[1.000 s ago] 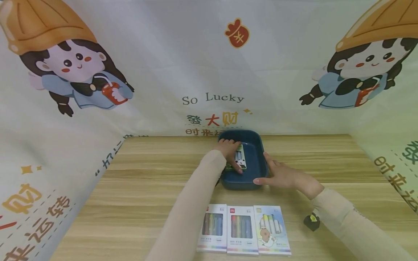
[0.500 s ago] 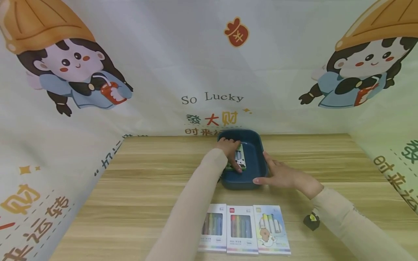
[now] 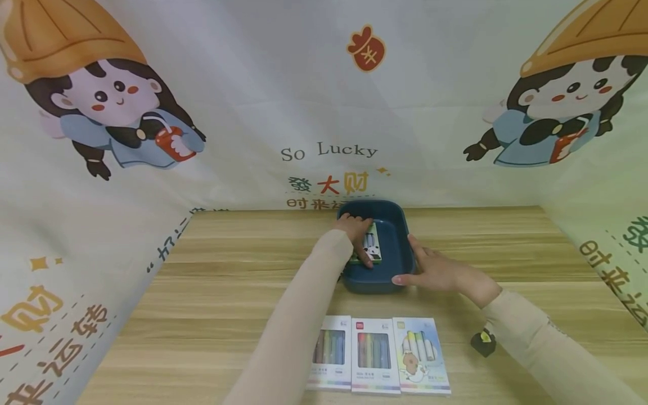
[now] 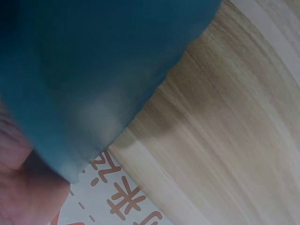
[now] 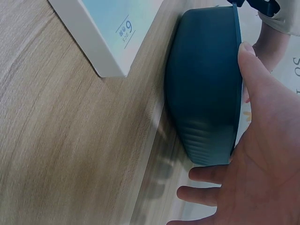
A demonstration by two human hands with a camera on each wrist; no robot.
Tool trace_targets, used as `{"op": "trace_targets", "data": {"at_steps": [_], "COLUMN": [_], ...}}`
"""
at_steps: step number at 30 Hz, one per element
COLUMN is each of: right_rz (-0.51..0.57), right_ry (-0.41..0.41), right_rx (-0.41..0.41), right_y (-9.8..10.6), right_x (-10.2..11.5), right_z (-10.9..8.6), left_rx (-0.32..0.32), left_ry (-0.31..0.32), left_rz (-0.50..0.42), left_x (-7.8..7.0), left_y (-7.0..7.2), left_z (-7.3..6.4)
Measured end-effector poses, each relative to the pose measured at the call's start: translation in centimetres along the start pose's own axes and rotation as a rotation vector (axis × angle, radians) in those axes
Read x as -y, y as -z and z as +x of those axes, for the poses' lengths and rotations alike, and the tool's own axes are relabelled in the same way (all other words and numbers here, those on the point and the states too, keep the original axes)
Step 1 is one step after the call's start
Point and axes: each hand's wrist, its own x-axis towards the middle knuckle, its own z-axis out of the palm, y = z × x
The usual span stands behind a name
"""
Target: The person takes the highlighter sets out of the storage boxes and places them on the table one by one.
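Observation:
A dark blue rectangular basin [image 3: 394, 247] stands at the back of the table. My left hand [image 3: 354, 229] reaches into it and grips a flat green and white marker box [image 3: 372, 247] with a panda picture. The box lies along the basin's left side, partly hidden under that hand. My right hand [image 3: 439, 273] is at the basin's right side, fingers spread and straight. Its thumb touches the rim, as the right wrist view shows with the basin's outer wall [image 5: 204, 84]. In the left wrist view the basin [image 4: 108, 61] hides most of my left hand [image 4: 28, 197].
In front of the basin lie three pen boxes side by side: a left box [image 3: 331, 354], a middle box [image 3: 374, 357] and a pale blue one [image 3: 421, 357]. A small black object [image 3: 483, 343] is by my right sleeve. A printed cloth [image 3: 243, 101] hangs behind the table.
My left thumb has shifted very slightly to the left inside the basin. The basin, the boxes and my right hand stay where they were.

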Motion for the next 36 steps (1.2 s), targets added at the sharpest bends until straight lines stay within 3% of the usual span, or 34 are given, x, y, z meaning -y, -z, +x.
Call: {"op": "trace_targets", "data": {"at_steps": [5,15,23,36], "right_rz": [0.002,0.007,0.008,0.02], "right_ry": [-0.006,-0.02,-0.021,-0.018], "right_rx": [0.003,-0.001,0.004,0.006], "right_y": [0.0,-0.2,-0.2,0.0], "right_x": [0.0,0.0,0.0,0.1], "right_z": [0.0,0.1,0.2,0.0], "left_rx": [0.003,0.007,0.001,-0.017], "left_ry": [-0.004,-0.001,0.015,0.022], "left_rz": [0.007,0.017,0.04,-0.01], "left_x": [0.4,-0.1,0.1,0.1], "left_y": [-0.6,-0.1,-0.2,1.6], "left_z": [1.1,0.2,0.7,0.1]}}
